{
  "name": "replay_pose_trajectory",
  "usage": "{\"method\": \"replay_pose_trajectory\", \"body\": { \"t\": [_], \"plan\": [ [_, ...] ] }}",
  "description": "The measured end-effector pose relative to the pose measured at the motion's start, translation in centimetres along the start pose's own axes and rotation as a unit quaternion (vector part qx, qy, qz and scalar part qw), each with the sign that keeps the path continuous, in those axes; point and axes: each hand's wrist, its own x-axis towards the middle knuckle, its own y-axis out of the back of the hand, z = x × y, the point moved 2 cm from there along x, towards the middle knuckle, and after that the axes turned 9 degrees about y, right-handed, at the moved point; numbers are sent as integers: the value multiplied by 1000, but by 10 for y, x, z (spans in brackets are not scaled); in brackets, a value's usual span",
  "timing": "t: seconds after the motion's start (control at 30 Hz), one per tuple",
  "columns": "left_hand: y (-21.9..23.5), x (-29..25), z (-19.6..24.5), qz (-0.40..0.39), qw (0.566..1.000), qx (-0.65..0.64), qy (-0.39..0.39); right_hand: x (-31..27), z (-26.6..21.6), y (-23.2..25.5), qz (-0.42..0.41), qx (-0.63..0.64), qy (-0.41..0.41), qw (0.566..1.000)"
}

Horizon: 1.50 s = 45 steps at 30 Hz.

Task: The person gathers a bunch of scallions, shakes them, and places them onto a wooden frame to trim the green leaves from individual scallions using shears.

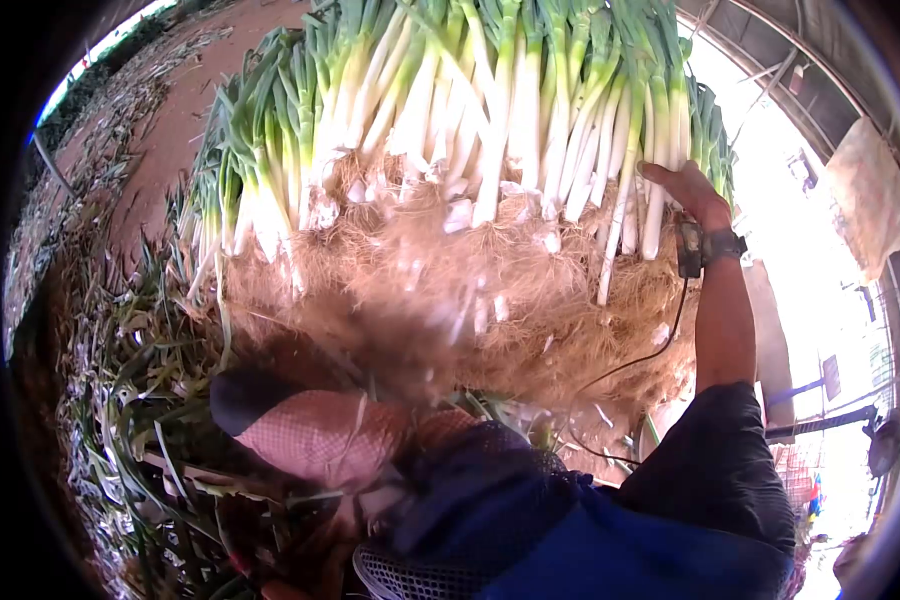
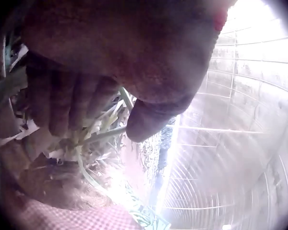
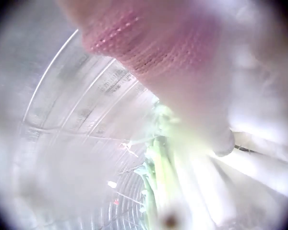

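Note:
A wide bundle of green onions [image 1: 510, 110], with white stalks and shaggy roots [image 1: 540, 310], stands across the head view. At its right end my right hand [image 1: 688, 192] grips the outer stalks, thumb across their front and fingers hidden behind. In the right wrist view, the blurred thumb [image 3: 223, 143] lies over pale stalks [image 3: 192, 187]. My left hand [image 2: 120, 62] is dark in its wrist view, fingers hanging loosely and thumb apart, above leaf scraps [image 2: 105, 129]. Low in the head view, the left hand is lost in shadow.
Fallen leaves [image 1: 120, 400] cover the ground at left, beside bare reddish soil [image 1: 160, 140]. Pink checked cloth [image 1: 320, 435] lies below the roots. A cable [image 1: 660, 350] runs from the right wrist camera. Greenhouse framing [image 1: 820, 60] curves at right.

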Motion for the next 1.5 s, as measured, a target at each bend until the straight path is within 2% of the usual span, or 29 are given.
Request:
{"method": "replay_pose_trajectory", "body": {
  "t": [0.03,0.1,0.2,0.27,0.33,0.37,0.43,0.47,0.5,0.53,0.57,0.6,0.67,0.7,0.73,0.77,0.8,0.87,0.93,1.0,1.07,1.13,1.17,1.2,1.27,1.33,1.4,1.47,1.5],
  "plan": [
    [1,-1,-6,7,1000,6,9,-6,-12,4,2,-1,5,1000],
    [-1,2,-16,17,1000,11,22,-29,-58,18,69,-15,108,992],
    [3,2,-27,22,998,33,51,-93,-126,26,159,-34,248,955],
    [2,0,-31,33,997,41,59,-147,-196,11,-28,120,348,929],
    [4,-4,-33,45,995,56,64,-187,-245,-27,-94,188,466,859],
    [5,-8,-33,52,994,68,69,-200,-264,-42,-114,203,485,843],
    [2,-12,-31,75,990,95,74,-235,-311,-81,-156,120,609,768],
    [0,-12,-29,94,987,109,72,-249,-327,-104,-225,115,601,758],
    [7,-13,-41,163,981,97,36,-265,-341,-126,-253,112,614,740],
    [38,-8,-68,104,922,309,-208,-282,-354,-147,-276,102,624,724],
    [-16,-45,-19,106,975,189,-39,-294,-366,-168,-296,114,643,697],
    [-75,-84,34,142,981,51,122,-304,-374,-192,-332,77,635,693],
    [-25,-48,-40,92,987,77,103,-322,-385,-234,-376,39,638,671],
    [-13,-45,-63,114,985,68,108,-330,-388,-255,-398,26,629,667],
    [-26,-53,-75,122,987,76,71,-324,-384,-267,-423,16,619,661],
    [-19,-51,-87,124,988,86,31,-331,-386,-288,-434,20,628,645],
    [-7,-50,-99,142,986,83,37,-336,-385,-309,-442,9,622,646],
    [12,-54,-114,231,966,119,-8,-342,-383,-349,-459,0,622,634],
    [14,-61,-76,235,969,77,4,-349,-384,-383,-473,-66,607,635],
    [23,-66,-38,393,882,254,-56,-356,-386,-405,-496,-94,596,624],
    [27,-65,9,430,872,233,-24,-359,-386,-432,-519,-110,607,592],
    [45,-58,31,545,719,431,31,-367,-400,-435,-546,-126,590,581],
    [63,-45,29,543,726,411,98,-366,-400,-444,-556,-114,584,580],
    [67,-35,35,544,723,413,104,-366,-400,-448,-563,-105,578,581],
    [58,-1,31,418,834,318,168,-369,-405,-460,-564,-109,576,582],
    [47,32,4,450,753,462,129,-370,-407,-474,-579,-105,564,580],
    [11,46,37,406,758,474,189,-373,-410,-487,-572,-105,573,578],
    [4,60,32,408,736,509,182,-378,-417,-497,-599,-122,554,565],
    [10,67,23,416,752,482,171,-379,-418,-504,-599,-100,561,562]
  ]
}}
